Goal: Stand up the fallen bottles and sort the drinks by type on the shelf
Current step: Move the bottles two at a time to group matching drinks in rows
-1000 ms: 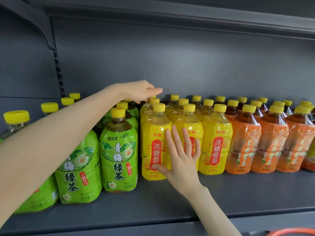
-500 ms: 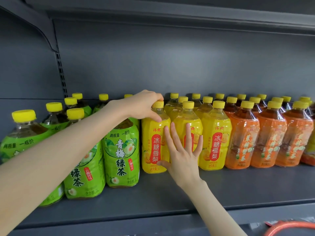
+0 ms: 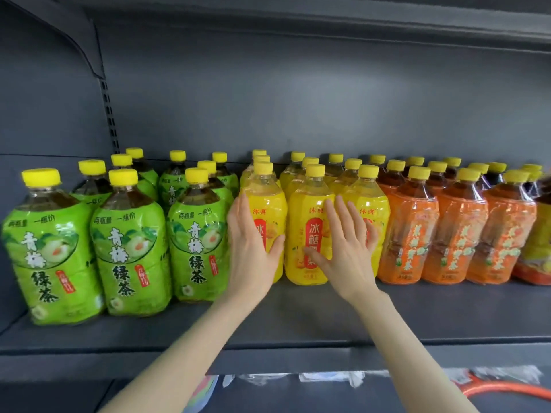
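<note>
Bottles with yellow caps stand upright in rows on a grey shelf. Several green-label tea bottles fill the left. Yellow-label bottles stand in the middle and orange-label bottles on the right. My left hand lies flat, fingers straight, against the left side and front of the leftmost front yellow bottle. My right hand presses with spread straight fingers on the fronts of the second and third yellow bottles. No bottle in view lies on its side.
A bottle with a yellow and red label shows partly at the far right edge. The shelf above overhangs the bottles. Bare shelf runs in front of the rows. An orange hoop and plastic wrapping show below the shelf edge.
My left hand left the cap of the front yellow bottle and came down flat onto that bottle's side. My right hand stayed on the yellow bottles' fronts. The view widened to the left.
</note>
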### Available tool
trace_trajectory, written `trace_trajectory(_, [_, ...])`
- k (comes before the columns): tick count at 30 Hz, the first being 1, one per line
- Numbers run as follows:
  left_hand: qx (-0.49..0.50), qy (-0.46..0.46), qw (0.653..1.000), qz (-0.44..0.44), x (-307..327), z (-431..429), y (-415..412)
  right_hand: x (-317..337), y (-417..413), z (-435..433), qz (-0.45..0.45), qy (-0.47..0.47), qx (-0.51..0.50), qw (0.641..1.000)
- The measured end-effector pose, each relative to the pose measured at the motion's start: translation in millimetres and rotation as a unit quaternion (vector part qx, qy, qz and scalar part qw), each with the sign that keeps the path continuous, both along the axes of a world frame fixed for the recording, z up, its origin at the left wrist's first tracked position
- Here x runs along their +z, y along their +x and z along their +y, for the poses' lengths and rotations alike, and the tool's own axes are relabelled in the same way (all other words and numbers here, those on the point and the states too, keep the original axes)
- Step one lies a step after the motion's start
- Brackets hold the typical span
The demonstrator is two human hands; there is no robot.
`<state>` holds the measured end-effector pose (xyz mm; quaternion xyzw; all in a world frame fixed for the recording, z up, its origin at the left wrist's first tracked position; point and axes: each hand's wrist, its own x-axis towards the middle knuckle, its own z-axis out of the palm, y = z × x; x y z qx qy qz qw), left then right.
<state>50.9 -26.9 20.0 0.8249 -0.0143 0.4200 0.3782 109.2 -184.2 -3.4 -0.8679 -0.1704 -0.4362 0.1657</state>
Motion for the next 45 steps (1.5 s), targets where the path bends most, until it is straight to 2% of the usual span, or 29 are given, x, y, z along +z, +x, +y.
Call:
trace_trajectory(5, [0.059, -0.099, 0.993, 0.034, -29.8, -20.2, 15.7, -0.9, 6.0, -17.5, -0.027, -0.088, -0.009, 0.996])
trace_trajectory(10, [0.102, -0.105, 0.989, 0.032, -33.0, -28.0, 21.2, -6.1, 12.7, -14.8, -0.054, -0.063, -0.010, 0.997])
trace_trajectory(15, [0.098, -0.099, 0.990, 0.036, -34.8, -29.7, 19.3, -7.4, 15.3, -17.5, -0.064, -0.067, 0.011, 0.996])
trace_trajectory(17, [0.117, -0.069, 0.991, 0.015, -35.2, -30.1, 13.9, -6.3, 12.6, -19.4, -0.052, -0.071, 0.023, 0.996])
trace_trajectory(19, [0.126, -0.020, 0.991, -0.042, -30.9, -32.7, 10.2, 0.6, 10.2, -22.8, -0.053, -0.049, 0.062, 0.995])
trace_trajectory(23, [0.104, 0.105, 0.977, -0.154, 9.0, -32.1, 18.8, 48.2, 4.8, -35.1, -0.054, 0.060, 0.176, 0.981])
trace_trajectory(26, [0.083, 0.191, 0.963, -0.173, 59.8, -26.5, 28.3, 96.4, 3.9, -45.5, -0.017, 0.122, 0.243, 0.962])
trace_trajectory(28, [0.055, 0.215, 0.968, -0.117, 95.5, -22.7, 35.6, 125.8, 12.3, -48.6, 0.037, 0.133, 0.264, 0.954])
trace_trajectory(30, [0.006, 0.221, 0.975, -0.018, 125.2, -16.6, 50.1, 150.1, 29.2, -46.3, 0.106, 0.113, 0.253, 0.955])
trace_trajectory(32, [-0.025, 0.237, 0.968, 0.075, 146.6, -10.4, 67.4, 167.5, 51.6, -40.3, 0.168, 0.071, 0.225, 0.957])
trace_trajectory(36, [-0.074, 0.249, 0.948, 0.182, 167.9, 2.8, 94.7, 186.2, 91.2, -22.8, 0.260, -0.038, 0.199, 0.944])
trace_trajectory(39, [-0.082, 0.253, 0.938, 0.221, 172.7, 12.1, 105.8, 194.2, 111.3, -8.3, 0.335, -0.071, 0.191, 0.920])
trace_trajectory(42, [-0.076, 0.248, 0.937, 0.235, 169.4, 17.6, 110.0, 198.1, 118.9, 1.0, 0.441, -0.081, 0.199, 0.871])
trace_trajectory(45, [-0.044, 0.256, 0.940, 0.222, 165.3, 24.2, 109.5, 197.0, 123.1, 5.1, 0.471, -0.077, 0.197, 0.857])
